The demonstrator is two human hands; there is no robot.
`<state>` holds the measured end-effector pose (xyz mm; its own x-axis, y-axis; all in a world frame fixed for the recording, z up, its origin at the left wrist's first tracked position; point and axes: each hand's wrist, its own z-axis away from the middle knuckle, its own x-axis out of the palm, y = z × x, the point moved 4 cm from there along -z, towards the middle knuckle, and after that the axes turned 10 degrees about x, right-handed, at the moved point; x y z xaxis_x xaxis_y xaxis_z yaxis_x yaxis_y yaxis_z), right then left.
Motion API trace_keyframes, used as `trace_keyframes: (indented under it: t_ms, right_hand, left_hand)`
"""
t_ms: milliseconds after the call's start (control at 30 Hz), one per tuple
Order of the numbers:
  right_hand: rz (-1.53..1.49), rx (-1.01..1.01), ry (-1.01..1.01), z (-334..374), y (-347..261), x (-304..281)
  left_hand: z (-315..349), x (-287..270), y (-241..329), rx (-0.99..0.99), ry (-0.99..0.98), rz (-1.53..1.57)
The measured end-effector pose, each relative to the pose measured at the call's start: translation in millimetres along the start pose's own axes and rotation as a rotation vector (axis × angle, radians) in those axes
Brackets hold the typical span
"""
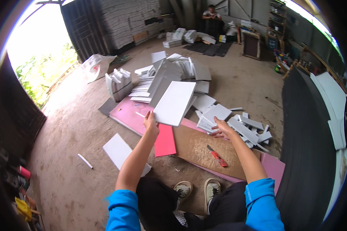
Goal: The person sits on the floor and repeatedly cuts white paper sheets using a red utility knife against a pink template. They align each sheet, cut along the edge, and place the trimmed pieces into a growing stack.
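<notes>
My left hand [151, 121] grips the near left corner of a white rectangular foam sheet [175, 103], held tilted above the work boards. Fingers apart and holding nothing, my right hand [222, 128] hovers by a heap of white offcuts [246, 128]. A red utility knife [217, 156] lies on a worn brown board [198, 149], its dark end pointing away from me. Under that board runs a long pink board [129, 112]. A bright red-pink rectangular panel [164, 141] lies just below the held sheet.
Behind the held sheet are stacked white and grey sheets [164, 77] and a tied bundle [118, 84]. Another white sheet [120, 149] and a thin strip [85, 161] lie on the floor at left. A black sheet [306, 154] stands right. A person [212, 17] sits far back.
</notes>
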<state>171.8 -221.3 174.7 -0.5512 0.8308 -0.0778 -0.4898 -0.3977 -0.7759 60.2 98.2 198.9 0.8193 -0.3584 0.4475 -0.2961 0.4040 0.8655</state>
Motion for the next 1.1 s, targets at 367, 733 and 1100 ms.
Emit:
trace_keyframes:
  t_ms: [367,733,1100]
  right_hand:
    - [0.348,-0.256,-0.522,-8,-11,288]
    - [0.737,-0.346,-0.431,-28,42,360]
    - [1.044,-0.656,-0.228,-39,55,376]
  left_hand:
    - [75,-212,42,0.299,-0.007,-0.132]
    - [85,-312,-3,0.362,0.239,-0.397]
    - [85,-323,-10,0.597,0.401,-1.017]
